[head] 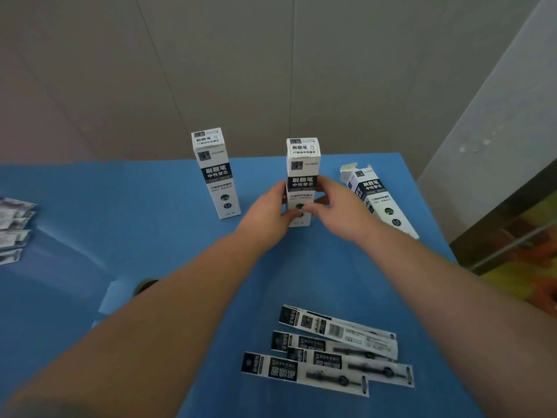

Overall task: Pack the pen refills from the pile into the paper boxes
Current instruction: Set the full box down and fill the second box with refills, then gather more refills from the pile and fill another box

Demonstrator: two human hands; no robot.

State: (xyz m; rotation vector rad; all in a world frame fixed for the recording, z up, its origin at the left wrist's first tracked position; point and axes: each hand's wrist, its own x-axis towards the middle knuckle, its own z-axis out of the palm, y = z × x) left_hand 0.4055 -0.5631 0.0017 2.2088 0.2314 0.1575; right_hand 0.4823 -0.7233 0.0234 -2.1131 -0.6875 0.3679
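Both hands are on the middle refill box (303, 164), which stands upright with its top flap closed on the blue table (150, 206): the left hand (266, 217) wraps its lower left side, fingers curled round the edge, and the right hand (337, 208) pinches it from the right, thumb across the front face, fingers behind. Left of that box, well apart, a second closed box (215, 173) stands upright on its own. Right of it, a third box (376, 197) lies tilted with its top flaps open. Nearer the camera than the held box, beyond the forearms, the pile of packaged pen refills (328, 354) lies flat, four or so long sachets overlapping one another. Far to the left of the held box, at the frame's edge, more printed packets (13, 224) sit in a blurred stack; what they hold I cannot tell
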